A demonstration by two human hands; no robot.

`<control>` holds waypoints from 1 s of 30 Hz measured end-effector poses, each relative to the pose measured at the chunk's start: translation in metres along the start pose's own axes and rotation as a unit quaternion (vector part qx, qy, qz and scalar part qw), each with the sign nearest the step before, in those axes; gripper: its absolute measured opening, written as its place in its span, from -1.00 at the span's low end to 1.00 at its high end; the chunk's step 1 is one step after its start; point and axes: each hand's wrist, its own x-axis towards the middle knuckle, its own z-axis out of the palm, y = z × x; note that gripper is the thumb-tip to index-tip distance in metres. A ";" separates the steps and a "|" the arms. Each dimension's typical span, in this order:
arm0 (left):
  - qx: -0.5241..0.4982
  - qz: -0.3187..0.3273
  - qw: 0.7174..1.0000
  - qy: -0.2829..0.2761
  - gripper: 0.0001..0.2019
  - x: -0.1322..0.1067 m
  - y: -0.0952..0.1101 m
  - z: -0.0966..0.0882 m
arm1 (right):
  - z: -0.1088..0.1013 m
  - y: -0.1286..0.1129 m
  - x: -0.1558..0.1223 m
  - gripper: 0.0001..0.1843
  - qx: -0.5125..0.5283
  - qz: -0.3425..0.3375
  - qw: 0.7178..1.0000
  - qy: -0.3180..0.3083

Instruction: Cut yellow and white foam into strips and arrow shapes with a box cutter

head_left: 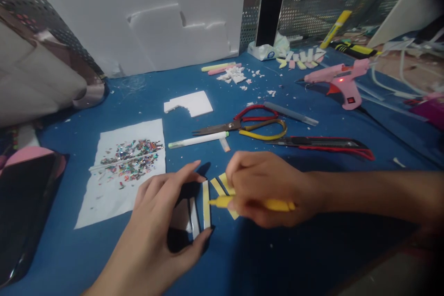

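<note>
My right hand (pixel 267 187) is wrapped round a yellow marker (pixel 222 201), its tip at the edge of a narrow strip (pixel 206 206). The strip is partly yellow and pale at its top end. My left hand (pixel 166 208) pins that strip between thumb and forefinger, one at each end. Under the arch of the left hand lie a white strip (pixel 194 219) and a wider pale piece (pixel 181 216), partly in shadow. Several yellow strips (pixel 217 187) lie beside the marker, partly hidden by my right hand.
Scissors (pixel 239 125), a white pen (pixel 197 139) and a box cutter (pixel 322 143) lie beyond my hands. A pink glue gun (pixel 342 78) with a lit red light stands at right. Paper with shiny flakes (pixel 121 194) and a dark phone (pixel 26 212) lie left.
</note>
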 end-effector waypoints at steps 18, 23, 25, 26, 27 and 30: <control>0.001 0.006 1.000 0.011 -0.29 -0.002 -0.001 0.001 | 0.000 -0.001 0.000 -0.86 -0.019 0.009 1.000 -0.006; -0.001 0.006 1.000 0.006 -0.29 0.001 0.001 0.000 | -0.001 -0.002 0.000 -0.82 -0.049 0.083 0.995 0.030; -0.004 0.002 1.000 0.005 -0.29 0.002 0.001 0.000 | -0.001 -0.002 -0.001 -0.81 -0.056 0.087 0.994 0.038; -0.005 -0.001 1.000 -0.001 -0.29 0.002 0.001 0.000 | 0.000 -0.001 -0.001 -0.82 -0.057 0.088 0.994 0.039; -0.004 -0.003 1.000 0.001 -0.29 0.002 0.001 0.000 | 0.000 -0.001 -0.001 -0.82 -0.059 0.090 0.993 0.039; -0.003 -0.009 1.000 -0.001 -0.29 0.000 0.001 -0.001 | 0.001 -0.001 -0.001 -0.83 -0.065 0.094 0.993 0.042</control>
